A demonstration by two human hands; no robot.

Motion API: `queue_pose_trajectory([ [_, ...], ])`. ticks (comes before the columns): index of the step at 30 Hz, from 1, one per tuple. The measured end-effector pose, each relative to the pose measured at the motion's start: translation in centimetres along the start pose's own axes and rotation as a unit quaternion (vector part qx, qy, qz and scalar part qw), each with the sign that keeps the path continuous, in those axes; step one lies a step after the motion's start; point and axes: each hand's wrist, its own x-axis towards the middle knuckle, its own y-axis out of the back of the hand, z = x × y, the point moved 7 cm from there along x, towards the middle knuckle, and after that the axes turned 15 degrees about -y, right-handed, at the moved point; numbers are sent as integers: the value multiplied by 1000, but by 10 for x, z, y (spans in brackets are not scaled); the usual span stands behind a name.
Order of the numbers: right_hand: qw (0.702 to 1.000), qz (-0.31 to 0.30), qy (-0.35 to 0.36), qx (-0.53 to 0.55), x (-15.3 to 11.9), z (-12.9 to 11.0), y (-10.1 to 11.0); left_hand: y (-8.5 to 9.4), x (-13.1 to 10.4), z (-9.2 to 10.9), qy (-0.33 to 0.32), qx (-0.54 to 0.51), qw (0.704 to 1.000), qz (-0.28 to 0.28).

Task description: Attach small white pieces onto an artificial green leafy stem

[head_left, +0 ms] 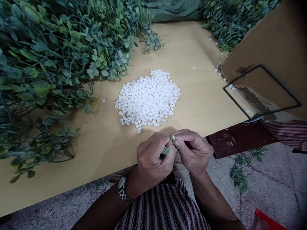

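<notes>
My left hand [154,159] is closed around a small green artificial sprig [166,150], whose leaves show between the thumb and fingers. Its stem tip points toward my right hand [194,150]. Thumb and forefinger of that right hand pinch a tiny white plastic piece [173,137] against the stem tip. Both hands meet at the table's front edge. Just beyond them lies a heap of small white plastic pieces [148,99] on the tabletop. Most of the sprig is hidden inside the left hand.
Artificial greenery [59,48] piles up along the left of the table [192,95], with another bunch [237,22] at the back right. A cardboard box [268,54] and a black wire frame [261,89] stand at the right edge. A green sprig [240,175] lies on the floor.
</notes>
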Motion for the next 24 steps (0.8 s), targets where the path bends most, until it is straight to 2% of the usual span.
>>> queue_pose_trajectory([
  [9, 999, -32, 18, -10, 0, 1, -1, -4, -1, -4, 8, -48, 999, -25],
  [13, 994, -89, 36, -52, 4, -5, 0, -6, 0, -11, 70, -54, 995, -55],
  [15, 988, -100, 53, -106, 6, -12, 3, -7, 1, -15, 115, -54, 989, -69],
  [19, 984, -36, 106, -135, 7, -37, 14, -11, 3, -17, 147, -81, 981, -99],
  [24, 966, -109, 158, -173, 4, -56, -2, -18, 0, -14, 142, -108, 971, -156],
])
